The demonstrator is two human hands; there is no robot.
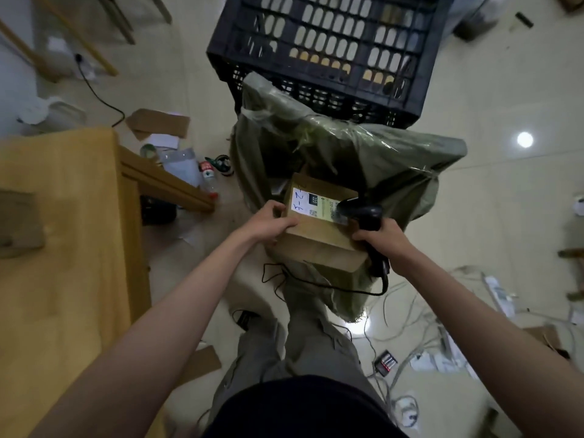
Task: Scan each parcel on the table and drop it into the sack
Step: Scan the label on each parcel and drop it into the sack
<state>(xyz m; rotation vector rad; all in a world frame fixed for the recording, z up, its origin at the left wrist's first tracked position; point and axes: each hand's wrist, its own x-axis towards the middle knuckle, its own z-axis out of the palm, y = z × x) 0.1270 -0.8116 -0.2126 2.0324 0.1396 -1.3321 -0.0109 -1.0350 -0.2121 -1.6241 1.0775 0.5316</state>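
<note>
Two hands — left hand [271, 223] holding parcel [319, 230], right hand [384, 240] gripping scanner [363, 213]

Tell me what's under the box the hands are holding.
The box, held by the left hand, hangs over the open green sack. Dark sack interior shows beyond it; whatever lies directly beneath is covered. The right hand holds the scanner against its label.

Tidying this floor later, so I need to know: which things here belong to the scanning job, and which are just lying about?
Job: cardboard parcel, barcode scanner, green sack, left hand, right hand.
Lying about: black crate, plastic bottle, battery charger, cardboard scraps.
</note>
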